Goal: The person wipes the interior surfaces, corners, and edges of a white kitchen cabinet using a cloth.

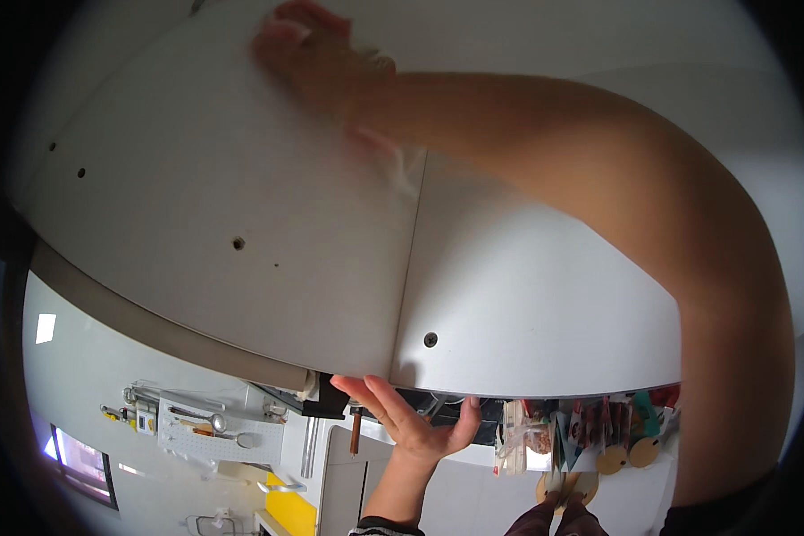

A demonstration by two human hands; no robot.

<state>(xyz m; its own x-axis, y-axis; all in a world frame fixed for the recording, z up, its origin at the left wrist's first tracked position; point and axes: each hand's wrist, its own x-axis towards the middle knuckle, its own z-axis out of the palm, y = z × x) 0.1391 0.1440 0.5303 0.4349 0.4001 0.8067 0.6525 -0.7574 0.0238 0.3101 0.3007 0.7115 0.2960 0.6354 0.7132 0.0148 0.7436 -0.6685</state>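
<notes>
Across the upper view spreads a white cabinet panel [174, 201], split by a seam and marked with small holes and a screw. Against its upper part lies my right hand [321, 60], blurred, closed around a red-and-white cloth [375, 142]. My right arm bends in from the right side and covers part of the panel. At the panel's lower edge is my left hand [412, 425], palm up with fingers and thumb apart. Its fingertips meet the edge, and no object shows in it.
Below the edge, a wooden handle [355, 432] and a dark cooktop [489, 429] show partly. Several packets [589, 429] crowd the right side. At lower left hang a ladle [217, 422] and other utensils on a white pegboard [261, 445], near a yellow panel [291, 506].
</notes>
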